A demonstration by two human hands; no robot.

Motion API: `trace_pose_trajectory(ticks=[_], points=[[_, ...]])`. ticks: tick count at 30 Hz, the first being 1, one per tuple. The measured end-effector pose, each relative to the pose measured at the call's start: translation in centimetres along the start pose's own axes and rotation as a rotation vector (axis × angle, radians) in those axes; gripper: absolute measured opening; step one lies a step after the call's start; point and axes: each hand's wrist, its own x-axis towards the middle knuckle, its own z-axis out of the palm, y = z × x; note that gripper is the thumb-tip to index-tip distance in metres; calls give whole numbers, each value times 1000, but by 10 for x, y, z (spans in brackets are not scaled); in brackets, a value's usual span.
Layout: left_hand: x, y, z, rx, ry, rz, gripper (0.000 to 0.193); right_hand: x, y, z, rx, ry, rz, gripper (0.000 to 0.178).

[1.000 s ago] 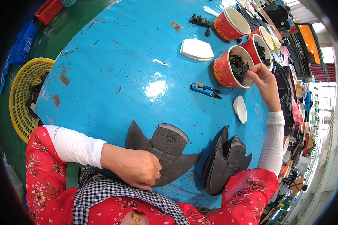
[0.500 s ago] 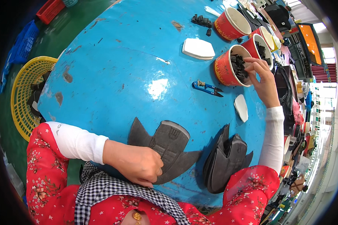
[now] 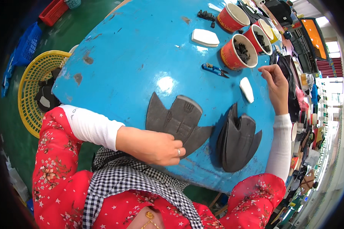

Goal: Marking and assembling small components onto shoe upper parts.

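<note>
My left hand [image 3: 158, 148] is closed, its knuckles over the near end of a flat, dark grey shoe-upper piece [image 3: 179, 118] with pointed side wings. That end and my fingertips are hidden. At the right, my right hand [image 3: 275, 82] is raised with thumb and forefinger pinched together; what they hold, if anything, is too small to name. It is nearest to a red paper tub [image 3: 226, 57] of small black pieces, just outside its rim. A stack of similar dark upper pieces [image 3: 239, 143] lies to the right of the single one.
Blue-handled thread snips [image 3: 215, 70] and a white pad [image 3: 247, 90] lie near the tub. Beyond are a white block [image 3: 205, 37], loose black bits [image 3: 206, 15] and more red tubs [image 3: 233, 18]. A yellow basket [image 3: 26, 91] stands left of the blue table [image 3: 118, 61].
My right hand has come out of the tub and off its rim toward me. My left hand has shifted to the near edge of the upper piece. The whole view has tilted slightly.
</note>
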Motion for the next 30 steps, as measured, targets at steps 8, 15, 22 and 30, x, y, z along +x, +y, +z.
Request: trace_pose_trajectory(ticks=[8, 15, 22, 30], points=[[2, 36, 7, 259, 40, -218, 13, 3, -4, 11, -230, 53, -100, 17], [-13, 53, 17, -14, 160, -375, 19, 70, 42, 29, -519, -28, -341, 43], [-35, 59, 30, -322, 409, -394, 27, 66, 46, 18, -564, 110, -97, 15], [-39, 64, 29, -653, 733, -519, 25, -33, -77, 63, 723, -135, 149, 29]])
